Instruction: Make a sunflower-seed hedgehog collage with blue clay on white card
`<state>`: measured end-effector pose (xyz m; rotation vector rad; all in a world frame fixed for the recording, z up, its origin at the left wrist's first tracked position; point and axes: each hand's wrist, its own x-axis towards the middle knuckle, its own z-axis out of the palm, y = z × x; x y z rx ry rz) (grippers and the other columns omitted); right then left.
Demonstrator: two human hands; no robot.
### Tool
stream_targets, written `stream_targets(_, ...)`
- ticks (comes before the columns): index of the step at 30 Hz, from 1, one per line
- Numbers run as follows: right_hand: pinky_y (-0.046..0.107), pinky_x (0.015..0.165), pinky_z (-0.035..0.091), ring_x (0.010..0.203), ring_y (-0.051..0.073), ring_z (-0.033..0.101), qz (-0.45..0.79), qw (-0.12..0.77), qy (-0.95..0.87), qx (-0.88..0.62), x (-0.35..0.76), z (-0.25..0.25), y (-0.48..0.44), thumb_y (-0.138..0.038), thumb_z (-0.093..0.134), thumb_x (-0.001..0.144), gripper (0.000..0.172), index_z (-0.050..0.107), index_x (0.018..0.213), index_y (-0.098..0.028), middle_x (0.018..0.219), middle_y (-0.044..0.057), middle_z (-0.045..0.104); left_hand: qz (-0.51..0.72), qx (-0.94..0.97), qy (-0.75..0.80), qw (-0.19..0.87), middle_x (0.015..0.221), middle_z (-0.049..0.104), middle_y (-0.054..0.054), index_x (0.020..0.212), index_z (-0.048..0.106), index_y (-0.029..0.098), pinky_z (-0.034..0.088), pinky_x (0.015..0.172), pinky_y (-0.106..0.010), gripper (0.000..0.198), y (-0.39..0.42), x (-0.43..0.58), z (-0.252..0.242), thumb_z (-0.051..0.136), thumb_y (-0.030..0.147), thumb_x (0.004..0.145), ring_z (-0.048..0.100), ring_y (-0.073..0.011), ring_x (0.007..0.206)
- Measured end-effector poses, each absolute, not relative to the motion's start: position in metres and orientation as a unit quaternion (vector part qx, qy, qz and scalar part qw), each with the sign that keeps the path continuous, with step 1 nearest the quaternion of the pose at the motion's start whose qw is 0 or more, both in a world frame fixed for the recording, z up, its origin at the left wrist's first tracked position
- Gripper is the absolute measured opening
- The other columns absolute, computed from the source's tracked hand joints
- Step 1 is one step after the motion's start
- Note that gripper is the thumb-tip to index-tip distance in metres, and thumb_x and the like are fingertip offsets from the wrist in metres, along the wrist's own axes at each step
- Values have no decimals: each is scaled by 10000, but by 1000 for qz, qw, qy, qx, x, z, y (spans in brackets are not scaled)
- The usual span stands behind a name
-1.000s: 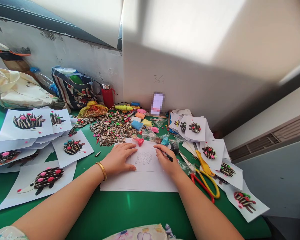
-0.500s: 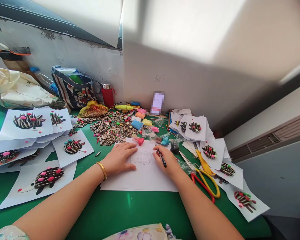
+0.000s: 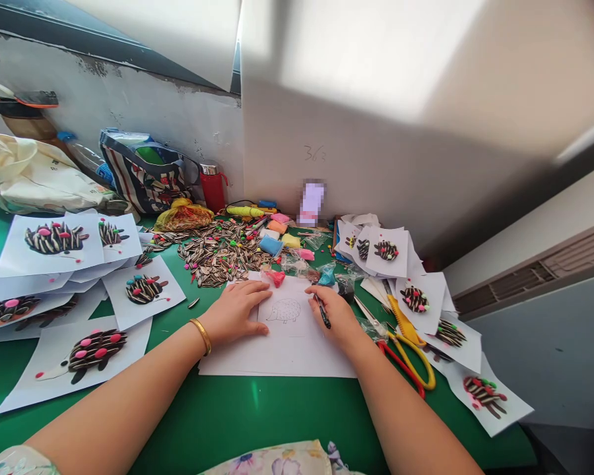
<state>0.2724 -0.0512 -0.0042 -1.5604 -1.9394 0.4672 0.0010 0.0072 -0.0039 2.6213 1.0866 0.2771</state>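
My left hand point(image 3: 238, 312) lies flat with fingers spread on the left part of a white paper sheet point(image 3: 277, 359), a gold bangle at its wrist. A small outline drawing of a hedgehog point(image 3: 284, 310) shows on the paper between my hands. To the right of the drawing, my right hand point(image 3: 337, 316) rests on the sheet with its fingers closed around a black pen point(image 3: 323, 313). The pen's writing end is hidden by the fingers. A lump of red clay point(image 3: 277, 278) in plastic sits at the paper's top edge.
Striped sunflower seeds point(image 3: 220, 254) are heaped beyond the paper, beside clay packs like a blue one point(image 3: 271, 245). Scissors point(image 3: 410, 359) lie right of my right hand. Papers with seed hedgehogs point(image 3: 14, 260) stack on both sides. A red flask point(image 3: 212, 188) and bags stand behind.
My right hand has shifted slightly right with the pen, away from the drawing. My left hand stays in place on the paper.
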Motion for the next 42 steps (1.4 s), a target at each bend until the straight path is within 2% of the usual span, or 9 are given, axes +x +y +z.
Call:
stream_targets(4, 318, 834, 454, 937, 206, 576, 158, 245, -755, -587, 277, -12, -48, -170, 462, 899, 338, 653, 1168, -243, 991, 64, 604, 103, 909, 379, 144, 1471, 470, -71, 1360, 529, 287, 285, 1135, -491, 777, 8, 1, -5, 726, 619, 686, 393, -332, 1362)
stream_targets(9, 279, 783, 431, 884, 192, 536, 143, 209, -771, -584, 281, -16, -48, -18, 455, 810, 514, 660, 1207, -272, 930, 54, 565, 114, 908, 372, 154, 1475, 467, -70, 1329, 561, 291, 278, 1147, -485, 733, 9, 0, -7, 725, 615, 692, 393, -326, 1363)
stream_targets(16, 283, 811, 420, 941, 209, 531, 118, 204, -772, -591, 284, -19, -47, 3, 419, 802, 571, 648, 1239, -283, 985, 65, 571, 103, 909, 374, 155, 1488, 454, -70, 1328, 566, 292, 280, 1142, -497, 741, 7, 0, -4, 716, 635, 690, 378, -338, 1373)
stream_targets(22, 306, 849, 438, 958, 209, 547, 119, 194, -762, -606, 282, -17, -48, 25, 409, 776, 599, 682, 1202, -296, 999, 61, 579, 94, 913, 368, 151, 1480, 464, -77, 1337, 559, 280, 283, 1131, -506, 729, 7, 1, -1, 634, 687, 738, 386, -338, 1366)
stream_targets(26, 337, 890, 449, 998, 219, 552, 97, 211, -755, -614, 281, -15, -48, -4, 432, 786, 551, 665, 1220, -251, 1033, 77, 596, 95, 914, 367, 148, 1473, 473, -79, 1336, 559, 280, 280, 1128, -495, 712, 7, 1, -2, 632, 675, 748, 393, -330, 1361)
stream_targets(31, 369, 877, 462, 978, 232, 562, 74, 239, -731, -635, 278, -12, -46, -135, 487, 865, 374, 657, 1190, -209, 1008, 83, 608, 101, 914, 366, 145, 1480, 464, -75, 1347, 546, 287, 259, 1136, -501, 804, 7, 0, -6, 742, 641, 652, 378, -344, 1367)
stream_targets(36, 349, 870, 464, 978, 221, 566, 64, 249, -724, -640, 270, -9, -46, -174, 522, 886, 291, 669, 1136, -203, 1022, 73, 617, 110, 912, 364, 156, 1474, 469, -82, 1340, 553, 284, 268, 1132, -508, 811, 8, 0, -8, 772, 611, 632, 384, -352, 1364)
stream_targets(39, 335, 896, 448, 1006, 217, 563, 52, 228, -734, -638, 261, -5, -48, -169, 531, 893, 267, 679, 1112, -207, 1034, 71, 620, 118, 909, 366, 162, 1475, 467, -91, 1336, 561, 275, 284, 1126, -515, 814, 8, 0, -7, 796, 583, 619, 388, -355, 1362)
stream_targets(42, 329, 893, 434, 1025, 217, 562, 50, 171, -756, -630, 252, 2, -50, -194, 538, 904, 255, 689, 1107, -227, 1052, 73, 624, 124, 906, 369, 165, 1476, 464, -100, 1325, 574, 269, 299, 1121, -522, 803, 8, 0, -7, 810, 559, 614, 393, -360, 1360)
